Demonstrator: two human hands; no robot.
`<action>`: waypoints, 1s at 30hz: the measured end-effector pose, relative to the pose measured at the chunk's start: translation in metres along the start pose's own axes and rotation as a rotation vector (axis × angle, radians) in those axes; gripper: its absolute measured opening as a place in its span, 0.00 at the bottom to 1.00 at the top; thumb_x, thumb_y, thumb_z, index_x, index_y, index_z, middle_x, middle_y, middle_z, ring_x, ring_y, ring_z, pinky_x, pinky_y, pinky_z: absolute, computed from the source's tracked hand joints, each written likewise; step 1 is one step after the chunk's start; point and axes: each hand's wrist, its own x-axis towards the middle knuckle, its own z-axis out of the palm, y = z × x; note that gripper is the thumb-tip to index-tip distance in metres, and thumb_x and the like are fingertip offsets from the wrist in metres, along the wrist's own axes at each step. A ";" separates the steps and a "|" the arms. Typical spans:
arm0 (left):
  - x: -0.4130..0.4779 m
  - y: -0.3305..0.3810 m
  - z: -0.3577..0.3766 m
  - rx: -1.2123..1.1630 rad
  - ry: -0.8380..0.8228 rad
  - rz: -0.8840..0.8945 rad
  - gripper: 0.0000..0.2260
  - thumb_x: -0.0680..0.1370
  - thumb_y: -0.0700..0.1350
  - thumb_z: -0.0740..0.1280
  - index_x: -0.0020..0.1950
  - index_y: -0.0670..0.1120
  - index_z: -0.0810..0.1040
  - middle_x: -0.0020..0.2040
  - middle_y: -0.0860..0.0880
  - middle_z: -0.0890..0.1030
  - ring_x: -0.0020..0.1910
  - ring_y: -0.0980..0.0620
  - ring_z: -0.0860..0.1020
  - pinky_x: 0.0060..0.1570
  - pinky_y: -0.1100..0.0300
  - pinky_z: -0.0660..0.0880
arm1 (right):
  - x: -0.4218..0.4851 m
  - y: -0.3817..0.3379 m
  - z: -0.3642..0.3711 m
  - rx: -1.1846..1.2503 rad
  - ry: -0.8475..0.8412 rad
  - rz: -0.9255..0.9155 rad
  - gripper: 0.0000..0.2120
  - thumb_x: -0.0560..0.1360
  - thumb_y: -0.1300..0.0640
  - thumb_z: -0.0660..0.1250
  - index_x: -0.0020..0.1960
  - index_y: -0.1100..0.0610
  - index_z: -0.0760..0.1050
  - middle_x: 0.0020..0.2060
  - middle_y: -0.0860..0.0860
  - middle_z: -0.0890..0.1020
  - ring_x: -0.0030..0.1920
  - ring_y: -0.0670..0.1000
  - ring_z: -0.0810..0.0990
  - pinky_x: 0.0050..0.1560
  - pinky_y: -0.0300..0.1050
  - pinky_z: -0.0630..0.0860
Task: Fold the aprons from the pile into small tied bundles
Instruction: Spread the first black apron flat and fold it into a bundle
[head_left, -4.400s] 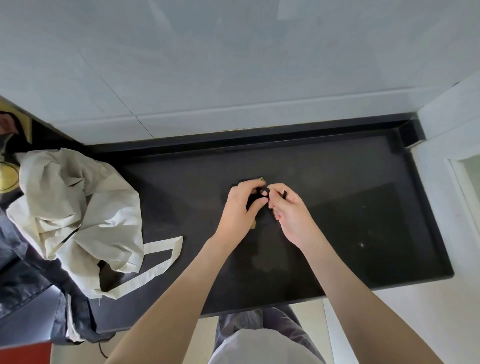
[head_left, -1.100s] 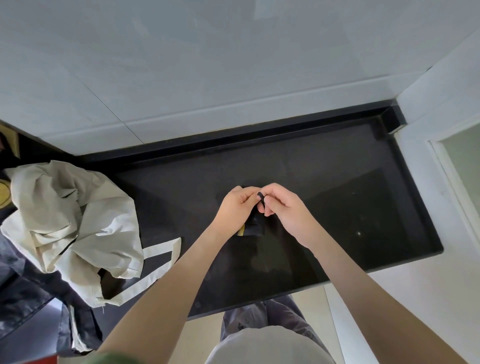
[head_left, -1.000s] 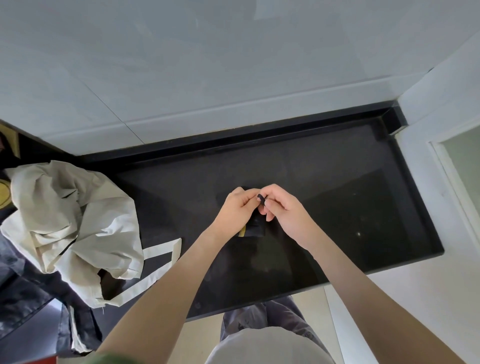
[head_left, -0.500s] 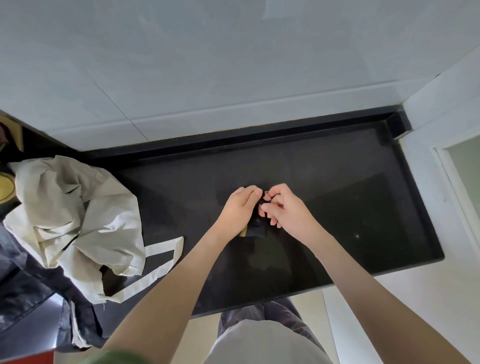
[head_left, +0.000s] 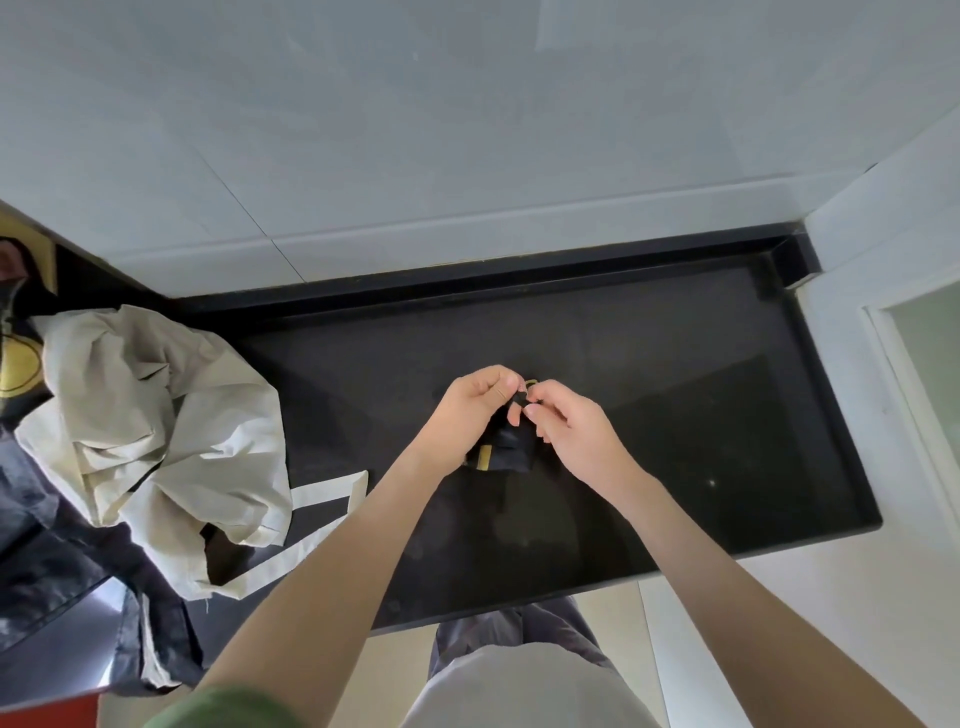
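Tying step: left hand (head_left: 470, 415) and right hand (head_left: 574, 434) both pinch the strap on the dark bundle (head_left: 506, 449) over the desk (head_left: 701, 415). Next I'd guess cinch the knot, then take the cream apron (head_left: 161, 431).

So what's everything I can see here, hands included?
black bundle: one, black with a yellow stripe, mid-counter between the hands
cream apron: one crumpled heap, cream, counter's left end, strap trailing toward the near edge
dark cloth: count unclear, navy-black, under the cream apron at far left
counter: one, black, against the wall
wall: one, white tiles, behind the counter
left hand: one, bare, pinching the bundle's top
right hand: one, bare, pinching the bundle's top
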 end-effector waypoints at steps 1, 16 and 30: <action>-0.001 0.001 -0.001 0.017 -0.026 0.006 0.16 0.83 0.45 0.57 0.38 0.51 0.77 0.38 0.47 0.76 0.43 0.55 0.76 0.51 0.63 0.73 | 0.001 0.001 -0.003 -0.005 -0.020 -0.004 0.06 0.80 0.60 0.60 0.48 0.51 0.73 0.36 0.46 0.76 0.36 0.41 0.74 0.41 0.37 0.72; -0.010 -0.008 0.030 0.630 0.271 0.065 0.04 0.78 0.44 0.67 0.52 0.48 0.75 0.49 0.50 0.71 0.42 0.59 0.71 0.40 0.75 0.66 | 0.004 0.008 -0.017 -0.036 -0.119 0.118 0.07 0.81 0.61 0.57 0.49 0.52 0.72 0.38 0.47 0.77 0.37 0.44 0.74 0.38 0.33 0.73; 0.000 -0.033 0.047 1.441 0.435 0.543 0.08 0.66 0.38 0.75 0.34 0.45 0.77 0.30 0.50 0.72 0.30 0.49 0.71 0.41 0.58 0.71 | 0.003 0.006 -0.016 0.045 -0.047 0.198 0.07 0.82 0.59 0.57 0.51 0.54 0.73 0.36 0.49 0.76 0.35 0.45 0.73 0.34 0.33 0.73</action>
